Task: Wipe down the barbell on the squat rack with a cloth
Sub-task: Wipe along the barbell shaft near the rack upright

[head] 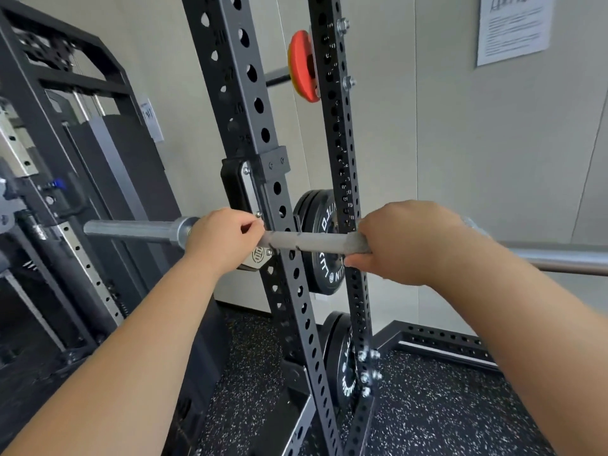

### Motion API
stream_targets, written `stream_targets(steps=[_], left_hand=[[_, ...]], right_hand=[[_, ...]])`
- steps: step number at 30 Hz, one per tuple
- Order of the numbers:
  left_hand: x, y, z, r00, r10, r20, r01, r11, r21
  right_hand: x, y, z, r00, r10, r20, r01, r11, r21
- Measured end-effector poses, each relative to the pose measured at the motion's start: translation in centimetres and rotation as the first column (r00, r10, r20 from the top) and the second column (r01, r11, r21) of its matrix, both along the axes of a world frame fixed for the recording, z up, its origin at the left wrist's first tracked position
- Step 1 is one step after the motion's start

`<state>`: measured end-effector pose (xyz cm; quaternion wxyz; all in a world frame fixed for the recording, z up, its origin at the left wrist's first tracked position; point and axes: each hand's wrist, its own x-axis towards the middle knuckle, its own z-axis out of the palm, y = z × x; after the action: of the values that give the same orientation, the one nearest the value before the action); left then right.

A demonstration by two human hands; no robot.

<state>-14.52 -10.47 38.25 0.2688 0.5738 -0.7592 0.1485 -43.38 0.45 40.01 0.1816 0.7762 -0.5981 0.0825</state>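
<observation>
A gym: a black holed rack [245,103] at the frame's centre carries a barbell [131,229], black plates [324,279] hang behind it with a red plate [301,65] at upper centre, a weight-stack machine [108,153] stands at left, and speckled rubber floor [427,409] fills the bottom.

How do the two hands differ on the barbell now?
The left hand grips the barbell beside the rack upright, next to the thick sleeve; the right hand grips farther along the thin shaft. The cloth bunches under the right hand's fingers but lies flat toward the left hand. Both hands curl over the bar.
</observation>
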Motion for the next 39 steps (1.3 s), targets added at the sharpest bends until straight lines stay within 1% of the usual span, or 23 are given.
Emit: stream_targets(steps=[4,6,7,8,10,11,12,13,15,18,19,20,21,23,24,25,28,30,32,34,36,37,39], left_hand=[[-0.4,0.4,0.5,0.991,0.029,0.133,-0.034,0.999,0.038],[-1.3,1.4,0.5,0.977,-0.012,0.213,0.005,0.999,0.033],[-2.5,2.1,0.6,0.968,-0.059,0.245,0.047,0.997,0.055],[-4.1,2.8,0.6,0.962,-0.122,0.246,0.099,0.990,0.103],[-7.5,3.4,0.5,0.966,-0.198,0.164,0.167,0.968,0.186],[-8.7,3.4,0.4,0.974,-0.185,0.134,0.159,0.970,0.183],[-9.5,3.2,0.2,0.981,-0.149,0.125,0.129,0.980,0.152],[-9.9,2.9,-0.2,0.987,-0.105,0.118,0.093,0.990,0.104],[-10.1,2.9,-1.3,0.997,-0.032,0.073,0.036,0.998,-0.059],[-10.1,2.9,-2.7,0.998,-0.051,0.038,0.059,0.957,-0.284],[-10.0,2.7,-3.0,0.997,-0.075,0.018,0.077,0.941,-0.328],[-9.9,2.5,-3.2,0.995,-0.101,-0.003,0.093,0.930,-0.357],[-9.9,2.3,-3.4,0.992,-0.128,-0.022,0.110,0.918,-0.380],[-9.9,2.3,-3.5,0.984,-0.175,-0.037,0.144,0.899,-0.413],[-9.9,2.3,-3.7,0.982,-0.184,-0.035,0.152,0.892,-0.425],[-9.9,2.3,-3.8,0.982,-0.186,-0.033,0.153,0.886,-0.439],[-10.0,2.1,-3.9,0.981,-0.189,-0.034,0.154,0.880,-0.449],[-10.0,2.0,-3.9,0.982,-0.187,-0.032,0.150,0.870,-0.469],[-10.0,1.9,-3.7,0.980,-0.199,-0.032,0.159,0.864,-0.478],[-10.0,2.0,-3.5,0.978,-0.204,-0.033,0.164,0.865,-0.474],[-10.1,2.2,-3.4,0.980,-0.194,-0.039,0.155,0.873,-0.462],[-10.1,2.2,-3.5,0.980,-0.195,-0.041,0.155,0.874,-0.460],[-10.0,2.1,-3.7,0.978,-0.202,-0.043,0.159,0.871,-0.465]], right_hand=[[0.2,0.7,-0.6,0.998,-0.019,-0.060,0.011,0.991,-0.133],[0.2,1.0,-1.4,0.991,0.004,-0.133,-0.033,0.976,-0.216],[0.2,1.0,-1.9,0.984,0.012,-0.176,-0.059,0.964,-0.260],[0.2,1.1,-2.3,0.977,0.011,-0.211,-0.076,0.949,-0.306],[0.1,0.9,-2.5,0.975,-0.002,-0.222,-0.083,0.923,-0.376],[0.1,0.8,-2.6,0.980,0.003,-0.198,-0.078,0.925,-0.372],[0.2,0.7,-2.5,0.990,0.014,-0.139,-0.060,0.942,-0.332],[0.2,0.6,-2.2,0.997,0.006,-0.071,-0.025,0.964,-0.266],[0.3,0.0,-1.0,1.000,-0.003,-0.017,0.001,0.993,-0.117],[0.5,-1.0,0.9,0.998,0.043,0.038,-0.048,0.986,0.159],[0.6,-1.2,1.0,0.996,0.058,0.066,-0.070,0.975,0.209],[0.7,-1.2,1.0,0.994,0.068,0.088,-0.085,0.975,0.206],[0.6,-0.9,0.8,0.994,0.064,0.090,-0.077,0.984,0.161],[0.1,0.0,0.1,0.999,0.044,0.016,-0.044,0.999,0.018],[-0.3,0.4,-0.3,0.999,0.046,-0.011,-0.046,0.999,-0.027],[-0.9,0.7,-0.4,0.999,0.048,-0.019,-0.048,0.998,-0.038],[-2.1,1.3,0.1,1.000,0.009,0.001,-0.009,1.000,0.029],[-1.3,0.8,0.3,1.000,-0.012,0.026,0.011,0.999,0.044],[0.4,0.0,0.1,1.000,0.016,0.019,-0.016,1.000,-0.005],[1.6,-0.6,-0.5,0.997,0.071,-0.027,-0.073,0.994,-0.080],[0.9,-0.3,-0.7,0.997,0.072,-0.040,-0.076,0.991,-0.114],[0.0,0.0,-0.6,0.997,0.064,-0.031,-0.067,0.995,-0.080],[-2.0,1.0,0.3,1.000,0.029,0.002,-0.029,0.998,0.061]])
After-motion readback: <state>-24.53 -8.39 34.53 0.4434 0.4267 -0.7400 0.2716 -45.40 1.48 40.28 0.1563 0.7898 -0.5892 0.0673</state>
